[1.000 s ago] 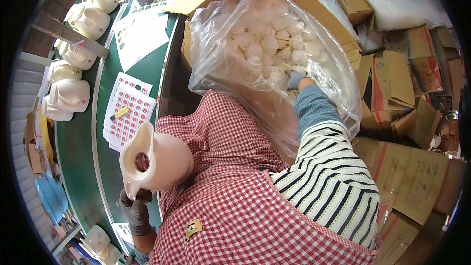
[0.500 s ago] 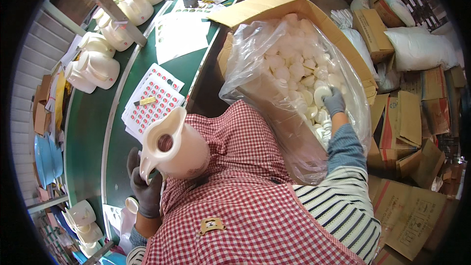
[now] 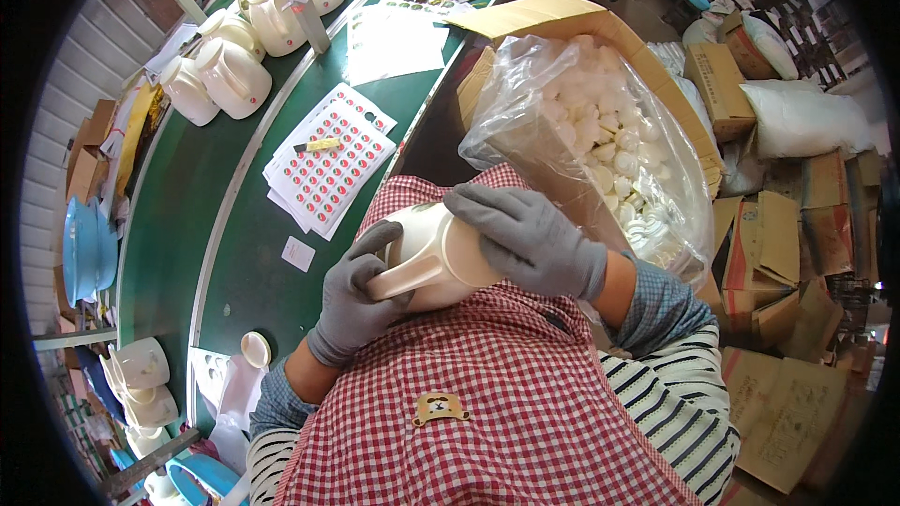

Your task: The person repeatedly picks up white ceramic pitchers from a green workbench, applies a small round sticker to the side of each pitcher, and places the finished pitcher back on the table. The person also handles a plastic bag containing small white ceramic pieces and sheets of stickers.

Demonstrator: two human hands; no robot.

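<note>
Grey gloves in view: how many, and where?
2: one on the left hand, holding the pale jug; one on the right hand, also on the jug. No others visible.

Left hand point(image 3: 361, 305): it was grey-gloved, with fingers curled inward and one digit standing apart, upward.
Right hand point(image 3: 530, 242): also grey-gloved, it lay higher, fingers stretched toward the left.
Wrists point(image 3: 614, 289): both were bare.
Forearms point(image 3: 661, 314): they converged toward the middle.
</note>
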